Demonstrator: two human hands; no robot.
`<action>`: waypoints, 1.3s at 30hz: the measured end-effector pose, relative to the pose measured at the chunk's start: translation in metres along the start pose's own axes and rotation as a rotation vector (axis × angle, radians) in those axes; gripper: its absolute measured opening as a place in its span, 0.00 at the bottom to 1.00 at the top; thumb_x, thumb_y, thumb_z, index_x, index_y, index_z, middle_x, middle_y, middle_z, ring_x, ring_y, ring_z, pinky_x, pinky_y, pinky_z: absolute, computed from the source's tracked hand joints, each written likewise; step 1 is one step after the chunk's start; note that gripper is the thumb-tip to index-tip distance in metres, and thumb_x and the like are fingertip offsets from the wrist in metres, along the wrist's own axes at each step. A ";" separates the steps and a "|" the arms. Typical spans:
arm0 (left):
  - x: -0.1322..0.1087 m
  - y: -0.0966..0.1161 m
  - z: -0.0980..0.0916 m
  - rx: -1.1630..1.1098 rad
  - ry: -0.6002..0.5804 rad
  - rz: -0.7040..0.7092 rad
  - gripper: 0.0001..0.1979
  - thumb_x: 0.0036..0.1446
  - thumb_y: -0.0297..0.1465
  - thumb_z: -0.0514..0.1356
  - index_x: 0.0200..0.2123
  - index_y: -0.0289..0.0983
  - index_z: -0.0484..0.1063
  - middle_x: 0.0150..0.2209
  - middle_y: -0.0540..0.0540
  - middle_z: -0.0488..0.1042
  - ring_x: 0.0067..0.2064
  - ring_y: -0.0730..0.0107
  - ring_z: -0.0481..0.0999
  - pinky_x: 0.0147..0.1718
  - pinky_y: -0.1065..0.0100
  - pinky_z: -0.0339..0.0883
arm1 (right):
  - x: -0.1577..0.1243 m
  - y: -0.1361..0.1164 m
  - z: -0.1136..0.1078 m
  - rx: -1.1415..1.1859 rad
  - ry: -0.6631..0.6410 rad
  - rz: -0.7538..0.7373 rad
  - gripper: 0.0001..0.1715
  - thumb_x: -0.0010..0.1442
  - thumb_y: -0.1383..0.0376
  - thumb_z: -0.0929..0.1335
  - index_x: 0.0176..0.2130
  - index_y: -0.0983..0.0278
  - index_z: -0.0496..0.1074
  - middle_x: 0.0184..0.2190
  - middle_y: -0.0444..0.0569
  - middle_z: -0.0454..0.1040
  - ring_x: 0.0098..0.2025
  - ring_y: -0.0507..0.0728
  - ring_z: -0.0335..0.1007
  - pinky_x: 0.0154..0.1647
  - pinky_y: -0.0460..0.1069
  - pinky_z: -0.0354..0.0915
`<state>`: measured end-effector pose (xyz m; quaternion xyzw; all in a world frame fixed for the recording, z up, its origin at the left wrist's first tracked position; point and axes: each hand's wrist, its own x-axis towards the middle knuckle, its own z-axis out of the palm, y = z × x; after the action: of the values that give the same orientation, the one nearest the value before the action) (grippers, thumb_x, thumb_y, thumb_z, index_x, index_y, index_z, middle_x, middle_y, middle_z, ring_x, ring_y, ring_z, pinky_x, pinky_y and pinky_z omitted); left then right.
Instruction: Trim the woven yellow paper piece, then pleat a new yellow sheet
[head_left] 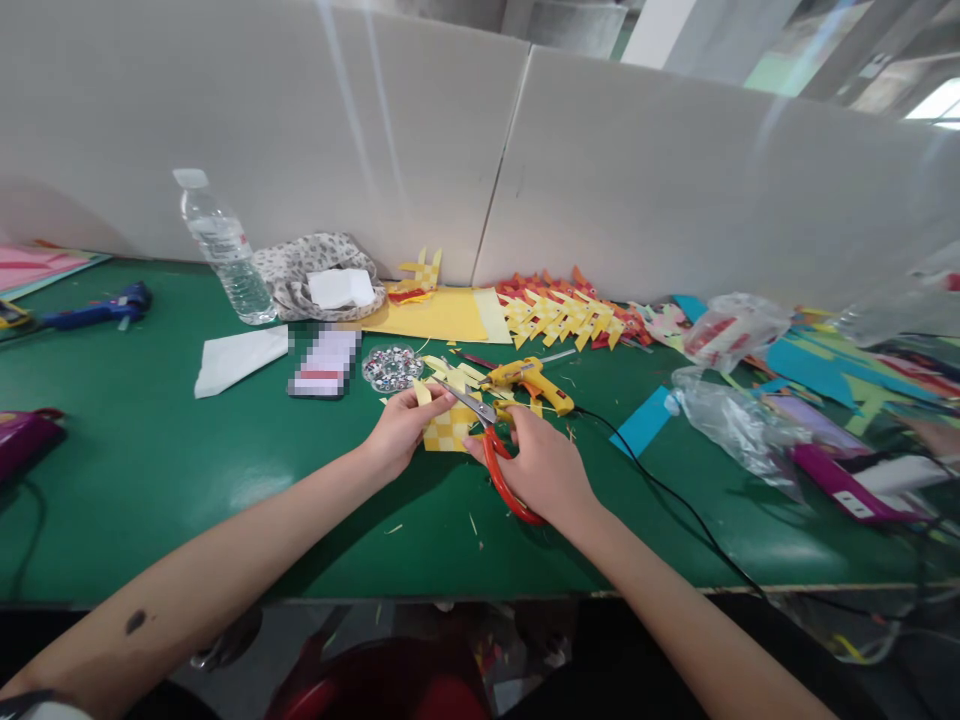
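Note:
My left hand (pixel 403 430) pinches a yellow woven paper piece (pixel 448 432) with a checkered pattern and loose strips at its top. Red-handled scissors (pixel 513 490) are in my right hand (pixel 546 462), their blades lying across the upper part of the woven piece and pointing up and left. Just beyond my hands, a yellow glue gun (pixel 531 378) rests on the table among cut paper scraps. A clear round tray of small googly eyes (pixel 392 368) sits behind my left hand.
Along the partition stand a water bottle (pixel 227 250), a spotted cloth (pixel 289 275), yellow paper (pixel 420 315) and several finished woven fish (pixel 562 315). A phone (pixel 325 362) lies left. Plastic bags (pixel 739 425), blue paper (pixel 643 420) and a black cord (pixel 675 490) are right.

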<state>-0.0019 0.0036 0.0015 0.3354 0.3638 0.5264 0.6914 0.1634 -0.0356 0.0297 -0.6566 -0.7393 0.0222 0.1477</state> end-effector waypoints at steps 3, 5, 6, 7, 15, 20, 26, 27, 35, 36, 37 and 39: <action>0.000 0.002 0.000 -0.004 -0.009 0.001 0.13 0.37 0.33 0.70 0.26 0.35 0.72 0.26 0.52 0.75 0.28 0.72 0.75 0.28 0.72 0.68 | 0.000 -0.001 -0.002 0.023 -0.033 0.024 0.23 0.53 0.45 0.61 0.33 0.62 0.63 0.27 0.48 0.71 0.25 0.55 0.67 0.22 0.46 0.50; -0.001 0.003 0.000 -0.002 -0.016 -0.007 0.13 0.37 0.33 0.70 0.26 0.35 0.72 0.26 0.51 0.76 0.28 0.72 0.75 0.28 0.71 0.68 | 0.000 -0.001 -0.003 0.026 -0.054 0.036 0.23 0.53 0.45 0.61 0.31 0.62 0.62 0.24 0.46 0.70 0.23 0.55 0.66 0.21 0.46 0.49; -0.001 0.003 0.000 -0.001 -0.017 -0.013 0.13 0.37 0.33 0.70 0.27 0.35 0.72 0.26 0.51 0.76 0.28 0.71 0.75 0.28 0.71 0.69 | 0.000 -0.001 -0.003 0.027 -0.062 0.040 0.23 0.52 0.45 0.61 0.30 0.61 0.62 0.22 0.44 0.69 0.22 0.54 0.65 0.21 0.46 0.48; -0.001 0.004 0.000 0.000 -0.016 -0.019 0.13 0.37 0.34 0.70 0.27 0.35 0.73 0.26 0.50 0.76 0.28 0.71 0.75 0.28 0.71 0.69 | 0.000 -0.001 -0.003 0.029 -0.066 0.043 0.23 0.52 0.44 0.61 0.29 0.61 0.62 0.20 0.44 0.68 0.22 0.54 0.64 0.20 0.46 0.48; -0.001 0.005 0.000 0.020 -0.026 -0.006 0.14 0.37 0.34 0.70 0.27 0.34 0.73 0.26 0.50 0.76 0.28 0.70 0.75 0.29 0.69 0.68 | 0.002 0.001 -0.007 0.035 -0.049 0.051 0.24 0.49 0.43 0.63 0.26 0.61 0.63 0.18 0.42 0.68 0.23 0.54 0.66 0.21 0.46 0.47; 0.001 0.004 -0.002 0.035 -0.036 0.001 0.13 0.39 0.34 0.69 0.27 0.35 0.72 0.26 0.50 0.75 0.29 0.71 0.75 0.29 0.70 0.68 | 0.001 0.001 -0.010 0.024 -0.034 0.033 0.26 0.49 0.42 0.62 0.24 0.61 0.62 0.17 0.42 0.67 0.20 0.52 0.63 0.20 0.45 0.46; 0.002 0.004 -0.002 0.038 -0.024 0.009 0.13 0.38 0.34 0.69 0.27 0.35 0.73 0.27 0.50 0.75 0.29 0.71 0.75 0.30 0.70 0.68 | 0.000 0.003 -0.008 0.006 0.022 0.010 0.26 0.49 0.42 0.62 0.22 0.61 0.61 0.15 0.42 0.65 0.19 0.52 0.62 0.19 0.45 0.46; 0.002 0.004 -0.002 0.039 -0.020 0.011 0.13 0.38 0.34 0.69 0.27 0.35 0.73 0.26 0.51 0.75 0.29 0.71 0.75 0.30 0.70 0.68 | 0.000 0.003 -0.007 0.001 0.025 0.007 0.26 0.50 0.42 0.62 0.22 0.61 0.61 0.15 0.42 0.65 0.19 0.52 0.62 0.20 0.45 0.45; 0.003 0.002 -0.004 0.060 -0.036 0.029 0.12 0.39 0.34 0.69 0.27 0.35 0.73 0.26 0.51 0.74 0.29 0.73 0.74 0.30 0.71 0.66 | 0.001 0.003 -0.009 -0.061 0.006 -0.001 0.25 0.52 0.43 0.61 0.23 0.61 0.61 0.16 0.42 0.66 0.20 0.53 0.61 0.20 0.46 0.44; 0.003 0.002 -0.004 0.070 -0.040 0.032 0.12 0.39 0.34 0.69 0.27 0.35 0.73 0.27 0.51 0.74 0.29 0.73 0.74 0.30 0.72 0.66 | 0.001 0.004 -0.009 -0.068 0.007 -0.003 0.25 0.52 0.43 0.61 0.24 0.61 0.61 0.17 0.43 0.66 0.20 0.53 0.61 0.20 0.46 0.44; 0.003 0.002 -0.004 0.079 -0.042 0.035 0.12 0.39 0.34 0.69 0.27 0.35 0.73 0.27 0.51 0.74 0.29 0.74 0.73 0.30 0.72 0.66 | 0.001 0.004 -0.009 -0.071 0.009 -0.007 0.25 0.52 0.43 0.61 0.24 0.61 0.61 0.18 0.43 0.67 0.20 0.53 0.61 0.20 0.45 0.44; 0.003 0.001 -0.004 0.091 -0.039 0.038 0.11 0.39 0.33 0.69 0.26 0.35 0.73 0.27 0.51 0.73 0.29 0.75 0.73 0.30 0.73 0.65 | 0.002 0.005 -0.009 -0.069 0.012 -0.019 0.25 0.52 0.43 0.60 0.25 0.61 0.62 0.18 0.43 0.67 0.21 0.53 0.62 0.20 0.46 0.44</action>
<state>-0.0052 0.0067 0.0002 0.3836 0.3674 0.5159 0.6721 0.1708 -0.0348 0.0376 -0.6545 -0.7448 -0.0086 0.1295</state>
